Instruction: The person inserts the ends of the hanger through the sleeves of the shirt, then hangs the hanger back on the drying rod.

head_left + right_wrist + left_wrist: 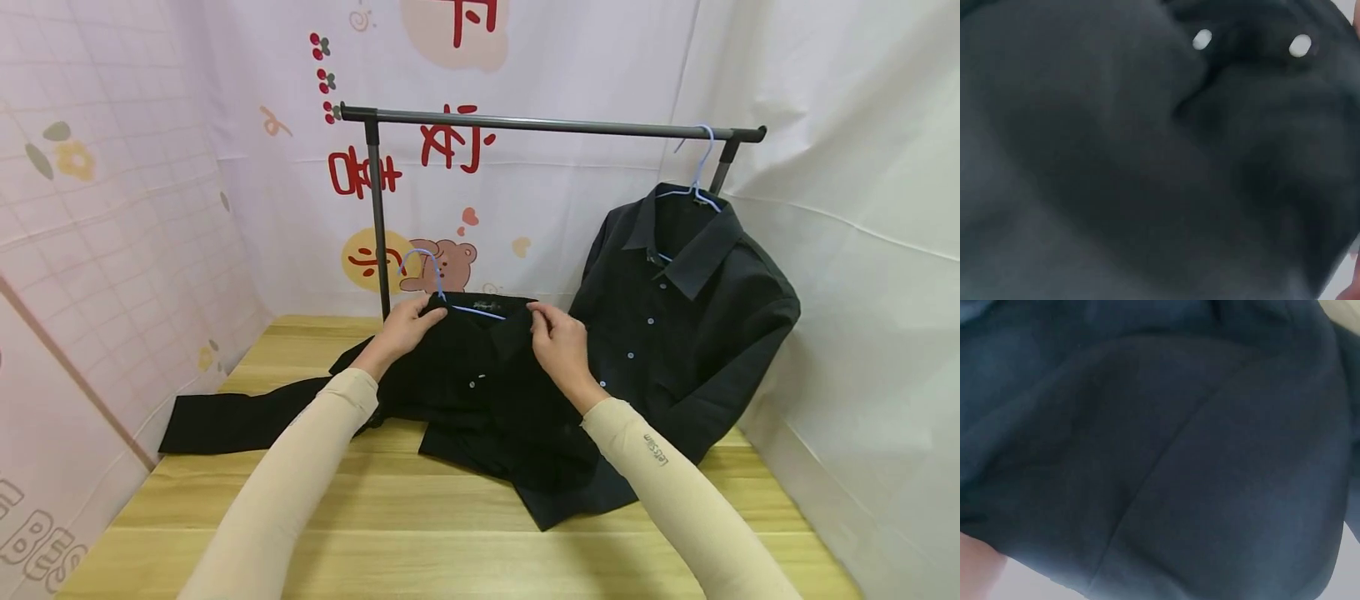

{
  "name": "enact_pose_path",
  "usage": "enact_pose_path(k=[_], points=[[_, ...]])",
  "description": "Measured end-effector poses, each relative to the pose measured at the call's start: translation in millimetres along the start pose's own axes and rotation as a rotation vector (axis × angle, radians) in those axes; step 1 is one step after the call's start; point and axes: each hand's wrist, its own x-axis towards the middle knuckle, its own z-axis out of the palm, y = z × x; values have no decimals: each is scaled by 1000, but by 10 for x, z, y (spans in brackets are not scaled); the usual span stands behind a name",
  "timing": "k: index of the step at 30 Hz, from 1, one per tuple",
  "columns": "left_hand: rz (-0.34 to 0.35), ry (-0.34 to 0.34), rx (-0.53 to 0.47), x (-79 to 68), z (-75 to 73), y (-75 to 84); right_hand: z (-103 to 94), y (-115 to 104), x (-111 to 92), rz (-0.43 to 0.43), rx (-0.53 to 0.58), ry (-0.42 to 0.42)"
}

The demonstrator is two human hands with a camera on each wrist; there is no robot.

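Observation:
A black button shirt (480,408) is held up at its collar between my two hands, its lower part resting on the table. A light blue hanger (438,275) sits inside its neck, hook upward. My left hand (403,332) pinches the collar on the left, close to the hook. On the other side my right hand (562,346) pinches the collar's right edge. Dark cloth (1179,456) fills most of the left wrist view. In the right wrist view two pale buttons (1202,39) show on the cloth; most of each hand is hidden there.
A grey metal rack (525,123) stands behind the shirt. At its right end another black shirt (675,308) hangs on a blue hanger (703,162). One black sleeve (240,412) stretches left across the wooden table (420,533). Printed white curtains (570,50) enclose the back and sides.

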Motion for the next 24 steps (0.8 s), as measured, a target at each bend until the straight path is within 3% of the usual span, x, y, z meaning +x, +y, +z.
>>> enact_pose_path(k=[2,3,7,10,13,18,21,24], points=[[11,1,-8,-1,-67,-41,-86,132,15,-1,-52,25],[15,-2,-17,-6,-95,-53,-128,190,25,14,-79,-11],[35,-33,-76,-16,-153,-70,-238,306,72,93,-144,-314],[19,-74,-129,-20,-135,-31,-228,285,95,127,-154,-453],[15,-108,-161,-14,-87,36,-166,180,95,117,-140,-449],[48,-130,-102,9,-6,130,-76,12,58,49,-114,-364],[36,-95,-33,5,-29,109,-83,8,39,71,-105,-331],[16,-35,31,-22,-134,15,-132,85,51,150,-65,-316]])
